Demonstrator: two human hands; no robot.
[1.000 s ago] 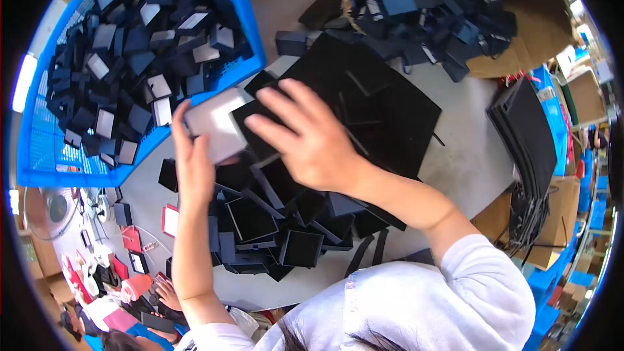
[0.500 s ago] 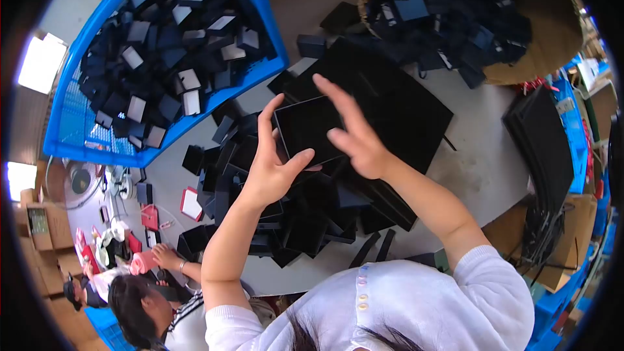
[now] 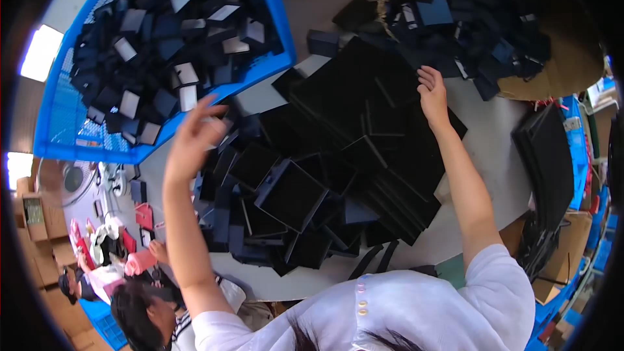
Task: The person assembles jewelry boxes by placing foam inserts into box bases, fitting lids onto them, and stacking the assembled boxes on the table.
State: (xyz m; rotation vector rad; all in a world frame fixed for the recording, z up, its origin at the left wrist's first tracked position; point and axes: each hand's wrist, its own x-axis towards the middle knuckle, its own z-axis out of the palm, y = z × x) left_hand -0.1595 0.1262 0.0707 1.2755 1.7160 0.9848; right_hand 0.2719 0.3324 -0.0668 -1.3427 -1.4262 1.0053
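My left hand (image 3: 195, 140) is raised over the left side of the pile, close to the blue crate's near edge. It is blurred, but its fingers look apart and I see nothing in them. My right hand (image 3: 434, 96) is at the far right edge of the black sheet-like stack (image 3: 344, 84), its fingers curled in. Whether it grips anything there is hidden. Between my arms, a square black box part (image 3: 292, 196) lies tilted on a heap of similar dark box parts (image 3: 260, 224). Neither hand touches this square part.
A blue crate (image 3: 162, 146) full of small dark boxes stands at the far left. At the far right is a cardboard container (image 3: 552, 78) with more dark boxes. Black folded material (image 3: 546, 156) hangs at the right table edge. Another person (image 3: 140, 312) sits at lower left.
My hands have let go of the square black box part and moved apart. The left went left towards the crate, the right to the far right edge of the black stack.
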